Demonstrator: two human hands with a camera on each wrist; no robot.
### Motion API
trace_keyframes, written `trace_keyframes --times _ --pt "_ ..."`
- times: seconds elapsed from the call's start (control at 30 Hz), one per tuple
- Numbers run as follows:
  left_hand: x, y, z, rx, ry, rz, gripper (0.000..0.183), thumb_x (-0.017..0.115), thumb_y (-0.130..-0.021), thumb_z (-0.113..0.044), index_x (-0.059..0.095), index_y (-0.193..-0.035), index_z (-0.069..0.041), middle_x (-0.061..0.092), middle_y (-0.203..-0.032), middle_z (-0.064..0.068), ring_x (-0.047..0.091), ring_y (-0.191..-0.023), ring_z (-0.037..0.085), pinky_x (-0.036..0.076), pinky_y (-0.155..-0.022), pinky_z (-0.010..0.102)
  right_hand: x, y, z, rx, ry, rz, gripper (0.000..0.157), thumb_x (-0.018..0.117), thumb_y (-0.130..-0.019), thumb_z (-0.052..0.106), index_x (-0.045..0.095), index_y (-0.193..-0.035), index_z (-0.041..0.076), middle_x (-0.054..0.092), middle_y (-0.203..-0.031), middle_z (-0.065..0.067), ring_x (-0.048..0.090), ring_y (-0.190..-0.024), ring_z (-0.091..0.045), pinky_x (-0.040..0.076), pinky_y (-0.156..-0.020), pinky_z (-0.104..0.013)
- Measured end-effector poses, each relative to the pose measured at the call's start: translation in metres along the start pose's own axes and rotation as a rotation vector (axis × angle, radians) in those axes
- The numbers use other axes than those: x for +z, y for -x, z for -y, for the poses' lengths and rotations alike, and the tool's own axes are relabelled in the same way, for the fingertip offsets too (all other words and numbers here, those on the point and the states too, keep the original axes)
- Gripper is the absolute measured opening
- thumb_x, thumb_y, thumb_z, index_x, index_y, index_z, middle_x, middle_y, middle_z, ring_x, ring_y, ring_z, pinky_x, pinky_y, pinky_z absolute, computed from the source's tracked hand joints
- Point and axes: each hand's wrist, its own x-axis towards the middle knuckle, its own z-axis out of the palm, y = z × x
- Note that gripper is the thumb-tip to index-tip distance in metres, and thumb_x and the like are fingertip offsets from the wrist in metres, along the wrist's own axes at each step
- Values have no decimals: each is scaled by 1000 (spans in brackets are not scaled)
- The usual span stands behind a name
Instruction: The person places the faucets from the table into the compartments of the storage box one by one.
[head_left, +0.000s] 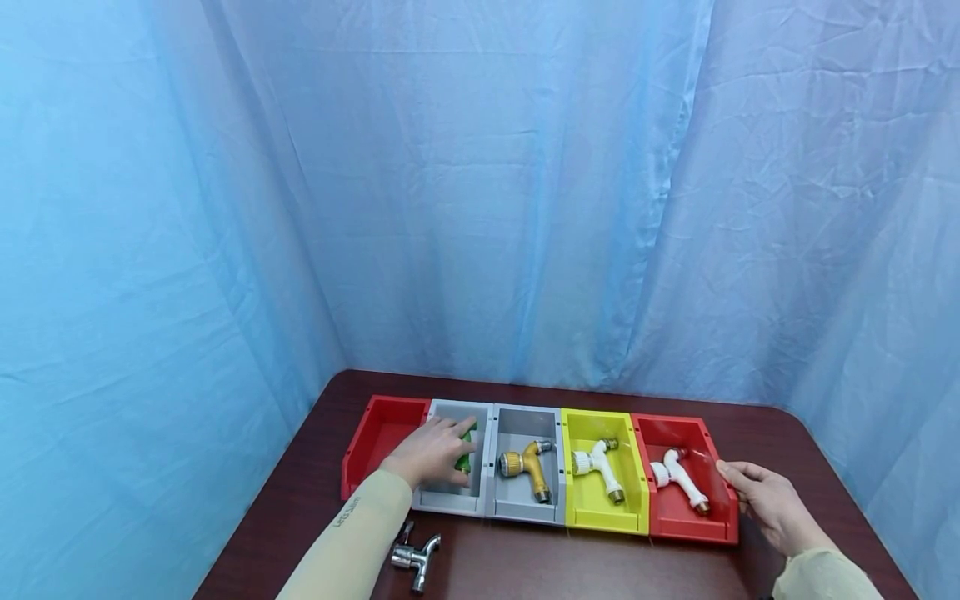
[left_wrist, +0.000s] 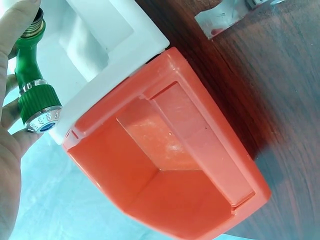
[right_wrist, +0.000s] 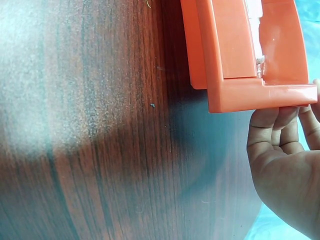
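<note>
My left hand (head_left: 431,450) reaches over the left grey bin (head_left: 448,502), holding a green tap (left_wrist: 33,70) between thumb and fingers. In the left wrist view the tap's ribbed collar and threaded end show beside the fingers; in the head view the hand covers much of it. At the far right, my right hand (head_left: 776,504) pinches the side wall of a red bin (head_left: 693,531), thumb on top and fingers outside. A white tap (head_left: 681,479) lies in that bin.
The bins stand in a row. A yellow-brown tap (head_left: 534,468) lies in the second grey bin, another white tap in the yellow bin (head_left: 606,520). A left red bin (left_wrist: 150,200) ends the row. Chrome taps (head_left: 417,560) lie on the dark table (head_left: 562,567), beside my left sleeve.
</note>
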Motion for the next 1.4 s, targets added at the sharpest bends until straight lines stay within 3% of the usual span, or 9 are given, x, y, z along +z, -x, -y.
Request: trace_keyframes --times 0.53,0.87,1.17,1.4 --pt "11 -5 -4 -14 -7 36 55 73 -69 -57 65 -118 -33 41 -142 2 48 -117 23 39 -99 46 0 -2 -2 -5 -4 -13 38 65 -85 42 62 -105 11 51 -71 3 47 -64 -13 46 -59 -32" --pt "11 -4 -7 -40 40 62 55 74 -69 -55 65 -119 -31 41 -142 2 45 -118 24 40 -98 45 1 -1 -1 -2 1 -12 47 65 -85 43 59 -114 6 52 -73 4 48 -66 -13 46 -61 -32" --pt "11 -4 -7 -46 42 65 58 71 -70 -59 63 -121 -33 41 -142 1 45 -119 23 40 -98 45 2 1 0 -5 -9 -17 39 65 -85 41 62 -108 10 55 -74 5 49 -65 -12 46 -59 -30" --pt "14 -3 -7 -41 49 43 58 70 -70 -60 63 -122 -33 41 -142 2 46 -118 23 42 -96 44 1 -1 -2 -11 -4 -24 43 65 -85 42 60 -111 8 55 -74 5 49 -66 -12 46 -59 -30"
